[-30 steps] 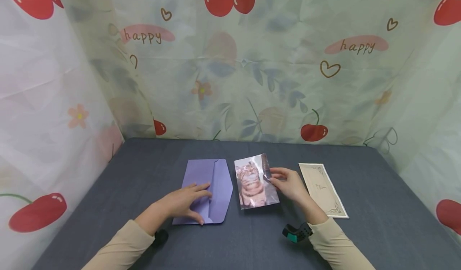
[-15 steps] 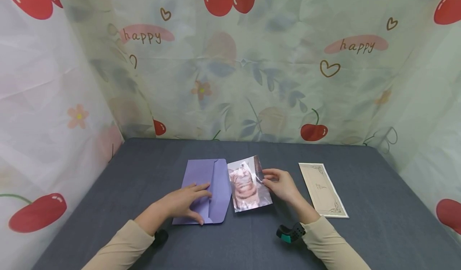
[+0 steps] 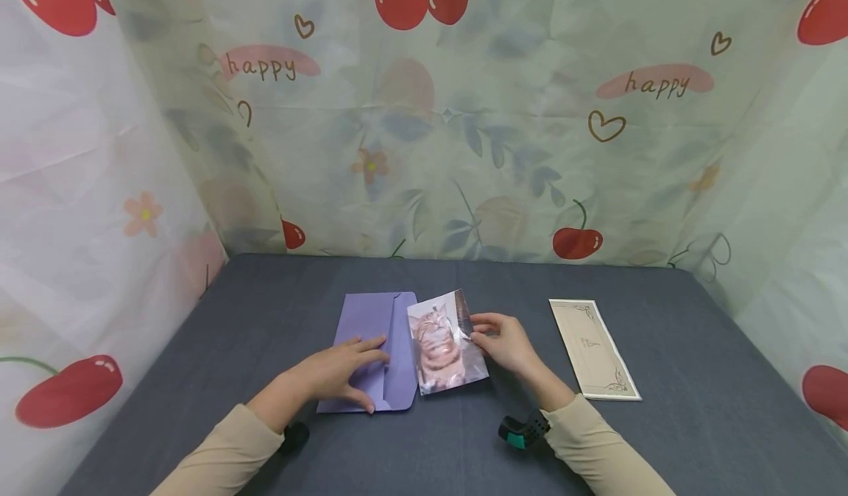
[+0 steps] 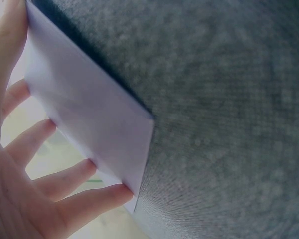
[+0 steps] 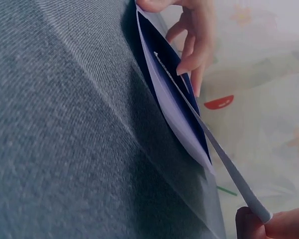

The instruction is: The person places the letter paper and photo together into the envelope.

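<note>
A purple envelope [image 3: 364,316] lies on the table, its pointed flap spread out to the right. My left hand [image 3: 334,372] rests on it with fingers apart; the left wrist view shows the fingertips along the edge of the envelope [image 4: 97,107]. Thumb and fingers of my right hand [image 3: 509,345] pinch the right edge of a glossy cat photo [image 3: 439,349], which overlaps the flap. In the right wrist view the envelope's mouth gapes, and the photo [image 5: 229,167], seen edge-on and slanted, has its far end at that opening.
A cream card [image 3: 596,352] with ornate corners lies to the right of my right hand. The dark grey cloth [image 3: 464,452] covers the table. Printed curtains [image 3: 450,143] stand behind and at both sides.
My right hand has carried the photo leftward and slightly nearer, from beside the envelope to over its flap. The left hand and envelope have stayed in place.
</note>
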Demonstrator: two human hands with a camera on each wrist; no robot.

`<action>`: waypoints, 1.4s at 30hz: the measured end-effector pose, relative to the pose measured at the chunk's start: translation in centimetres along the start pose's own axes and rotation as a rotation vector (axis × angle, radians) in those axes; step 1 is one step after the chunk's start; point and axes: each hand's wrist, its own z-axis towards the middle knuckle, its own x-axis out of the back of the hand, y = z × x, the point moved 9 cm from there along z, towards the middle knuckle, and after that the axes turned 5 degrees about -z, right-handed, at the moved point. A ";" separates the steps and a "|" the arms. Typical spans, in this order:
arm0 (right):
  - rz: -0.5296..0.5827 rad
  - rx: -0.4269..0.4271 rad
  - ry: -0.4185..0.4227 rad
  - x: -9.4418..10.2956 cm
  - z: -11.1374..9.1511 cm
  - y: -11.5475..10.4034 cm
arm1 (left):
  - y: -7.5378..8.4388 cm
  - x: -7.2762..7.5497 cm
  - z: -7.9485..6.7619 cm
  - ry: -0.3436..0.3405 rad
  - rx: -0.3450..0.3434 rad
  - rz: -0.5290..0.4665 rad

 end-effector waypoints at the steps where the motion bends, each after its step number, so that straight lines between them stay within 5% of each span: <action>1: 0.001 0.001 0.000 -0.1 0.0 0.0 | 0.0 0.0 0.0 0.000 0.000 0.001; 27: 0.028 -0.034 -0.018 -2.6 0.4 -0.5 | 0.8 0.5 -0.4 0.030 -0.053 0.001; 42: 0.036 -0.042 -0.022 -3.6 0.5 -0.7 | 0.0 0.0 0.0 0.000 0.003 0.011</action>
